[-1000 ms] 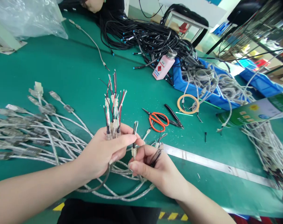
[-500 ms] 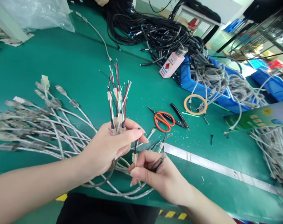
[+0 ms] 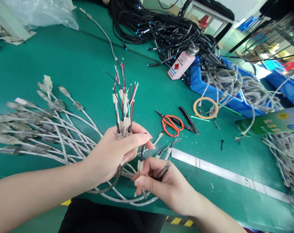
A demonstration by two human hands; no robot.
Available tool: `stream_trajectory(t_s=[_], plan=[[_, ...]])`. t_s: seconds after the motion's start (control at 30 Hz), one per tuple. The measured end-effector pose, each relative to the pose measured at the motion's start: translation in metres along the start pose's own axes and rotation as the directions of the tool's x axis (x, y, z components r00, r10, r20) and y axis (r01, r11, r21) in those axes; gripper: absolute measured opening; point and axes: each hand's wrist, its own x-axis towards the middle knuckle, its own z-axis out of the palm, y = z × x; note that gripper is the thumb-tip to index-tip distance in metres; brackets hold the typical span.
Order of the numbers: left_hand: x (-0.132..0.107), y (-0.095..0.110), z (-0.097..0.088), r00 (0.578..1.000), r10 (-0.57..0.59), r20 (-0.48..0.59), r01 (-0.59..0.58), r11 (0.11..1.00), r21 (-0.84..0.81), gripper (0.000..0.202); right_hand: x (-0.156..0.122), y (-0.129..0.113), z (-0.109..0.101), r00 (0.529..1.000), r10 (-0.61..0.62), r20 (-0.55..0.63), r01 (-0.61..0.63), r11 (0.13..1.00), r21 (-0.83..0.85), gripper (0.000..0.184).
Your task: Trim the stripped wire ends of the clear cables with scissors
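Note:
My left hand [image 3: 114,154] is closed round a bunch of clear-jacketed cable ends [image 3: 123,103] that stand upright, with red, black and white stripped wires fanning out above my fingers. My right hand [image 3: 158,179] sits just below and to the right of it, pinching a single cable end [image 3: 140,163] whose dark tip points up toward my left fingertips. Thin black pieces [image 3: 163,171] also lie in my right palm. The cables trail left to several translucent USB plugs [image 3: 40,113] spread over the green table [image 3: 76,64].
Orange-handled scissors [image 3: 171,124] and black cutters [image 3: 188,120] lie right of my hands. A metal ruler [image 3: 229,176] stretches to the right, with a tape ring [image 3: 206,107], a pink bottle [image 3: 182,66], blue bins [image 3: 210,87] of grey cable, black cable heaps [image 3: 161,32] and a plastic bag [image 3: 37,13] beyond.
The right hand has lowered the single cable end slightly, so its tip now sits under my left fingertips. The view has shifted a little; the left hand keeps its bunch.

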Motion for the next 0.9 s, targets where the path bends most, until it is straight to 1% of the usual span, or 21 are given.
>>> stream_trajectory(t_s=[0.2, 0.4, 0.57, 0.7, 0.8, 0.87, 0.9], plan=[[0.0, -0.002, 0.0, 1.0, -0.003, -0.009, 0.003, 1.0, -0.017, 0.012, 0.0, 0.001, 0.001, 1.0, 0.029, -0.001, -0.029, 0.999, -0.015, 0.038], [-0.001, -0.001, 0.001, 1.0, -0.002, -0.008, 0.002, 1.0, 0.001, 0.016, 0.0, 0.002, 0.001, 1.0, 0.01, 0.023, -0.01, 1.0, -0.028, 0.035], [-0.001, -0.001, 0.001, 1.0, -0.016, -0.012, 0.016, 1.0, -0.001, 0.015, -0.001, 0.001, -0.002, 0.999, 0.027, 0.017, -0.026, 0.998, -0.058, 0.037], [-0.001, -0.001, 0.002, 1.0, -0.011, -0.018, 0.012, 1.0, 0.029, 0.014, -0.003, -0.002, -0.005, 0.999, 0.036, 0.031, -0.031, 0.988, -0.15, 0.036], [0.0, -0.001, 0.003, 0.999, 0.003, -0.044, -0.001, 0.998, 0.06, 0.014, -0.008, -0.011, -0.009, 0.999, 0.02, 0.034, -0.012, 0.975, -0.223, 0.038], [0.001, 0.0, 0.004, 0.998, 0.02, -0.063, -0.016, 0.998, 0.064, 0.013, -0.013, -0.022, -0.016, 0.997, -0.07, -0.015, 0.06, 0.933, -0.355, 0.039], [0.001, 0.001, 0.004, 0.997, 0.023, -0.072, -0.018, 0.998, 0.065, 0.013, -0.015, -0.027, -0.022, 0.987, -0.143, -0.07, 0.095, 0.882, -0.461, 0.039]])
